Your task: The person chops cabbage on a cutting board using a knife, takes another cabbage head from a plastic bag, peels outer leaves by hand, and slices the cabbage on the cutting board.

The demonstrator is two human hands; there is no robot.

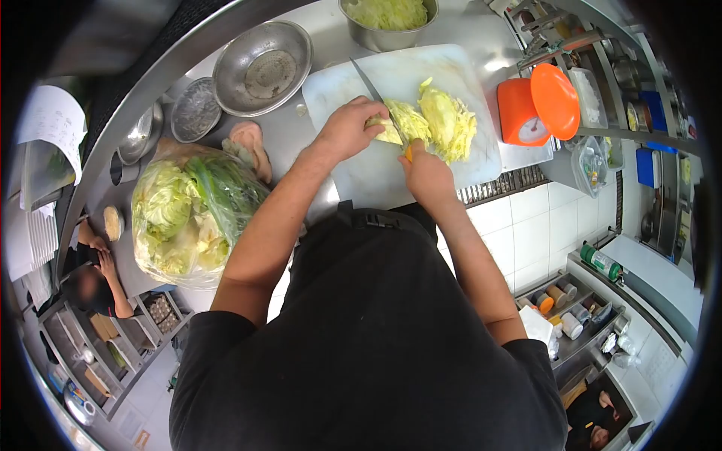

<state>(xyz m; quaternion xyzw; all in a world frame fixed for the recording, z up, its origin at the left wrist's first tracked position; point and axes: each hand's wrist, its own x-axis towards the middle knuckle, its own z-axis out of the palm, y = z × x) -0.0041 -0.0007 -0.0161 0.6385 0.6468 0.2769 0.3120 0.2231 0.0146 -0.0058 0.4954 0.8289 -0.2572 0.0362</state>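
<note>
My right hand [430, 174] is wrapped round the orange-yellow handle of a kitchen knife [367, 77]. The blade points away from me and to the left, over a white cutting board [338, 84]. Left of the blade, my left hand [353, 129] has its fingers curled on a pale piece of cabbage [389, 134]; its fingertips are close to the blade. Sliced cabbage [411, 120] lies against the right side of the blade. A larger yellow-green cabbage chunk [449, 124] rests farther right on the board.
Behind the board stands a metal pot [387, 37] of shredded cabbage. A metal basin [263, 68] is at the back left, and a bulging plastic bag [195, 214] of cabbage at the left. An orange scale [517, 113] sits on the right. Another person [101, 270] is at far left.
</note>
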